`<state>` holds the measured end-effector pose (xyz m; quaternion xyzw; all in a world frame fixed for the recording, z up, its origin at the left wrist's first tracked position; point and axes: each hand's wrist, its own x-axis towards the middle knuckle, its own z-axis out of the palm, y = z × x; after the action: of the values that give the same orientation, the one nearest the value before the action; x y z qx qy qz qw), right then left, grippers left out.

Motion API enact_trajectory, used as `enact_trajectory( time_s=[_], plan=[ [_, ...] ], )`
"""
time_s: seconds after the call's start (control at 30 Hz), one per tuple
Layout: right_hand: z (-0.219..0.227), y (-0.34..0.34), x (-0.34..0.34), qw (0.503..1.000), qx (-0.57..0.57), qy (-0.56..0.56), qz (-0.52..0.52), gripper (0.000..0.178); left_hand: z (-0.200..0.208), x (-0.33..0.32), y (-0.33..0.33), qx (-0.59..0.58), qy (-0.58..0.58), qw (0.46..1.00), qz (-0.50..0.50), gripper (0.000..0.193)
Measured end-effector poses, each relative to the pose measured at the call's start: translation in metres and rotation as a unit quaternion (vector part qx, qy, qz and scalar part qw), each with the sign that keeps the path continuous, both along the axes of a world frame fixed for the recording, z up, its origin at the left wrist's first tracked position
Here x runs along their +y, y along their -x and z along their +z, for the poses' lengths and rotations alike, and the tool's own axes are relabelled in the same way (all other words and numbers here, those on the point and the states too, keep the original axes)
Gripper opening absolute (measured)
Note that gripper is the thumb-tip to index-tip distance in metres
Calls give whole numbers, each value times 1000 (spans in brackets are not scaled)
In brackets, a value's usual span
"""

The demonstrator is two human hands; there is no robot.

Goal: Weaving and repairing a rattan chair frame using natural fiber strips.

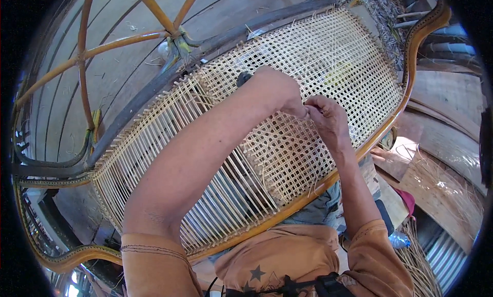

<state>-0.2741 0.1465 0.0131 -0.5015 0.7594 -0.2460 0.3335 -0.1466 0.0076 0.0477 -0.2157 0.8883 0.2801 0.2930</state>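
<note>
Both hands meet over a woven cane panel [359, 66] stretched in a curved rattan furniture frame [313, 192]. My left hand [280, 89] is closed, back of the hand up, its fingertips pointing right. A dark rounded object [244, 79] shows at its far left side; whether the hand holds it is unclear. My right hand [331, 117] pinches close to the left fingertips. What lies between the fingers is too small or hidden to name. Open lattice covers the panel's right part, while parallel cane strands [205, 220] run across its left part.
Bent rattan poles [128, 37] rise at the far left over a plank floor [118, 86]. Plywood sheets [441, 189] lie at the right. Loose cane strips [418, 256] and a plastic bottle [399, 240] are at the lower right. Dry shavings [385, 30] are heaped at the far right.
</note>
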Motion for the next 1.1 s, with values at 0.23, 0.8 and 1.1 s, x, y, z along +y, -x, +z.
enact_trajectory(
  time_s=[0.23, 0.8, 1.1],
  plan=[
    [4, 4, 4, 991, 68, 77, 85, 14, -21, -9, -19, 84, -137, 967, 198, 53],
    [28, 50, 21, 994, 21, -16, 111, 26, -33, -8, -46, 60, 65, 993, 78, 22],
    [-1, 25, 9, 967, 202, 65, 144, 14, -30, -31, -113, -35, 99, 990, 89, 21]
  ],
)
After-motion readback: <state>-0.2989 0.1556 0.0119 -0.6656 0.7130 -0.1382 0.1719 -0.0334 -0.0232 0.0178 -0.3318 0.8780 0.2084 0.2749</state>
